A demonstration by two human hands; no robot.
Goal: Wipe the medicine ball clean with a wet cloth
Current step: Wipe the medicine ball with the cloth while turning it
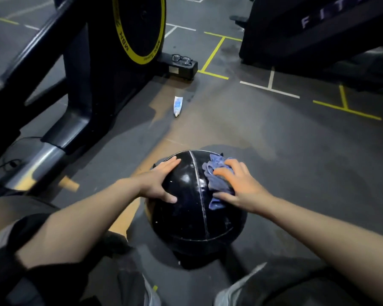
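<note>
Medicine ball (192,208) on floor directly ahead of the person, btwn the knees. Round, no long axis; pale seam runs near-to-far over the top.

L→R across ball: left hand (158,181) spread flat on upper-left side, bracing. Right of seam, right hand (237,186) w/ fingers curled, pressing bunched blue cloth (217,180) onto upper-right. Both hands equally near.

Count: 1 ball, 1 cloth, 2 hands. Beyond ball: 1 tube (177,106), 1 pr glasses (182,59).

Likely next: wipe across seam.
</note>
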